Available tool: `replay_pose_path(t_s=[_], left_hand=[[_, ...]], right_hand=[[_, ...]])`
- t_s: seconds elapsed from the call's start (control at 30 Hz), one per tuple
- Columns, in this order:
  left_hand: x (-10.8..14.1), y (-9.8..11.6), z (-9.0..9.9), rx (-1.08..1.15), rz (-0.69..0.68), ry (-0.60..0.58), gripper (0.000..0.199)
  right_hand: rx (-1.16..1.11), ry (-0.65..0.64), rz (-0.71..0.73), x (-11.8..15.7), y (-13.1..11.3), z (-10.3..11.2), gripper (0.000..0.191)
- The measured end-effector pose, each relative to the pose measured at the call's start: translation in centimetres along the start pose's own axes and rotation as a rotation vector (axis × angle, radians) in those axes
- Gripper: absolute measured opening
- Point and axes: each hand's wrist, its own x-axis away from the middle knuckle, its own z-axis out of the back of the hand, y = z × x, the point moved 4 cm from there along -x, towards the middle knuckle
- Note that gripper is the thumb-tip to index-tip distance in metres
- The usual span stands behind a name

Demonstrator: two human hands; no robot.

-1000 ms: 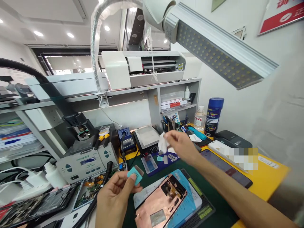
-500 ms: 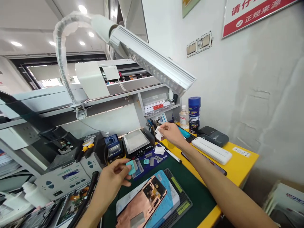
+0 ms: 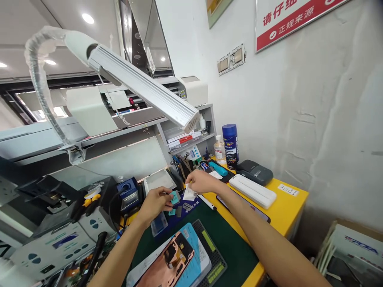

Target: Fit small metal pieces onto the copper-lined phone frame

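Observation:
My left hand [image 3: 155, 204] is closed, fingertips pinching a small teal plastic piece [image 3: 174, 197] with a grey edge. My right hand [image 3: 203, 181] is closed around the top of a crumpled white wipe [image 3: 189, 193], which hangs low over the blue mat [image 3: 196, 203]. Just below the fingers on that mat lie a razor blade [image 3: 187, 206], a flat grey piece [image 3: 178, 211] and another teal piece [image 3: 171, 212]. Nearer to me, a copper-backed phone part [image 3: 164, 265] rests on a blue and white box [image 3: 196, 249].
A white pen [image 3: 208, 202] lies beside my right hand. A phone [image 3: 243, 207], a long white device [image 3: 253, 190] and a blue-capped can [image 3: 229, 147] stand or lie on the right. A lamp [image 3: 143, 83] hangs overhead; a control unit [image 3: 66, 239] stands left.
My right hand has lowered the wipe to the blue mat. My left hand has moved forward with the teal piece, close to the right hand. The view has turned right.

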Motion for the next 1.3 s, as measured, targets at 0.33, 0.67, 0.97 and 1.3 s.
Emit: replay_pose_path(t_s=[0.33,0.67,0.97,1.3], left_hand=[[0.4,0.2,-0.1,0.134,-0.007,0.029,0.022],[0.5,0.1,-0.3,0.235,0.005,0.084,0.024],[0.7,-0.1,-0.2,0.289,0.026,0.145,0.025],[0.8,-0.1,-0.2,0.293,0.003,0.179,0.026]], right_hand=[[0.257,0.014,0.019,-0.2,-1.1,-2.6,0.032],[0.316,0.035,0.146,0.3,-2.6,-3.4,0.023],[0.268,0.067,0.17,0.5,-3.0,-3.5,0.028],[0.176,0.017,0.101,0.6,-3.0,-3.9,0.026]])
